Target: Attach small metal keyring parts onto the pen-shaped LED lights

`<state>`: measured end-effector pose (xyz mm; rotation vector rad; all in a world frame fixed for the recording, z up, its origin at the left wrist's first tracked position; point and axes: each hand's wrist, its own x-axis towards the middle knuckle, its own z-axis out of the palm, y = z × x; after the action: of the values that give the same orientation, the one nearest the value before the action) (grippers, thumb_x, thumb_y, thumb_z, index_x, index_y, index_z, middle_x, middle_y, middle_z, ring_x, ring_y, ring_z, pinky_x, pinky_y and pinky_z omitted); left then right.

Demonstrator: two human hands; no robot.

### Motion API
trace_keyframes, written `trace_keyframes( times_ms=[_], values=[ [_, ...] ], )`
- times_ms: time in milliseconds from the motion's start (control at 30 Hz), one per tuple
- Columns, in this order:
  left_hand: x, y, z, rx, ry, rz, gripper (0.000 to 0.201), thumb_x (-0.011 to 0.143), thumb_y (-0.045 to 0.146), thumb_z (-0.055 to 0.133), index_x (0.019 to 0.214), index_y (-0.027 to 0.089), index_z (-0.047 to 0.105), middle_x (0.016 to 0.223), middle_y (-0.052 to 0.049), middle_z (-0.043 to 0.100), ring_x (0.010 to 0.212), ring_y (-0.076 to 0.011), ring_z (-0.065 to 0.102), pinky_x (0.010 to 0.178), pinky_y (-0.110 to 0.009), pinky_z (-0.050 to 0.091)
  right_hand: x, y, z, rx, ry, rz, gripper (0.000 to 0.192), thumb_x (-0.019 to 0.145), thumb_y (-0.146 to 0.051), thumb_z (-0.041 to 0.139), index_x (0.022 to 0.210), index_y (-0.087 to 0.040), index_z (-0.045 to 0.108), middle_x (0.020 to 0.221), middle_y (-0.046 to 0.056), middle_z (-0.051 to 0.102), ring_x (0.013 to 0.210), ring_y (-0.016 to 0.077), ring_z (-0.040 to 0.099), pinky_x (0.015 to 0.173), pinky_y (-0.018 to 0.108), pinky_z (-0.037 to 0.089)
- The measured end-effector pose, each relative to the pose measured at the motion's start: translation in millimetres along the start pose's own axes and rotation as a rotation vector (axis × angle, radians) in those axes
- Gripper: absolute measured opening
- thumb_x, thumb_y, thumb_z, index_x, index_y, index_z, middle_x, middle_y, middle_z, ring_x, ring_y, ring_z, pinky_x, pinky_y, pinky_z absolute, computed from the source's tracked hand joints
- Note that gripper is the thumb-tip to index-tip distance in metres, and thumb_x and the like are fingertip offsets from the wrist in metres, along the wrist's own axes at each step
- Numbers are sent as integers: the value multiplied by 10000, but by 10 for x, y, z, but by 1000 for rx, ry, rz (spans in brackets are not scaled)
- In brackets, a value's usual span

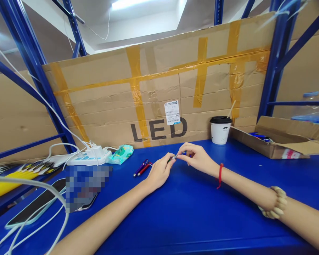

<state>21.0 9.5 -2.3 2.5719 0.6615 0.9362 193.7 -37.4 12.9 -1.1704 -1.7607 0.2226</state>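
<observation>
My left hand (158, 171) is closed in a pinch around a small piece with a silver end (173, 157); a bit of dark green shows by the fingers, and most of it is hidden. Fingertips of my right hand (199, 158) meet the same silver end from the other side. Within the right fingers sits a small blue part (184, 153), largely covered. Just left of my left hand, a purple-blue pen-like stick (140, 168) and a red pen-like stick (144, 169) lie side by side on the blue tabletop (191, 219), both with silvery ends.
A white lidded cup (220, 131) with a straw stands at the back right, beside an open cardboard box (271, 143) holding blue items. On the left are a power strip (89, 157), a green wipes packet (123, 154), a phone (37, 203) and loose white cables. Cardboard (108, 102) walls the back.
</observation>
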Motion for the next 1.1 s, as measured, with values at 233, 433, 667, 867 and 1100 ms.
trace_keyframes(
  times_ms=[233,433,667,867,1100],
  values=[
    [-13,26,-7,-19,-51,94,233,893,294,350,954,207,557,889,-6,626,743,-132,563,685,-218,397,49,52,-145,123,-284,134,258,679,-393,642,705,-137,661,731,33,614,485,80,499,443,208,442],
    [-27,32,-2,17,-130,123,258,889,293,355,951,193,584,814,-15,634,692,-137,566,663,-219,402,34,104,-164,109,-332,142,238,636,-366,681,675,-130,686,659,28,615,474,81,483,431,203,419],
    [-36,20,4,29,-189,125,261,882,267,369,944,191,611,862,-30,655,741,-155,587,684,-227,415,-6,200,-105,121,-352,82,245,637,-381,679,664,-137,674,682,21,612,429,67,480,409,201,405],
    [-35,4,-3,-19,-195,178,252,869,262,415,924,170,643,845,-45,655,737,-150,585,678,-218,417,-5,132,-124,84,-397,47,232,621,-363,694,638,-136,656,715,26,610,450,73,501,437,209,420],
    [-31,-22,-6,47,-101,176,292,877,286,391,832,152,647,615,-23,538,559,-121,471,563,-225,365,-13,129,-105,120,-352,131,302,627,-429,674,639,-128,650,698,32,616,411,68,483,411,212,397]
  ],
)
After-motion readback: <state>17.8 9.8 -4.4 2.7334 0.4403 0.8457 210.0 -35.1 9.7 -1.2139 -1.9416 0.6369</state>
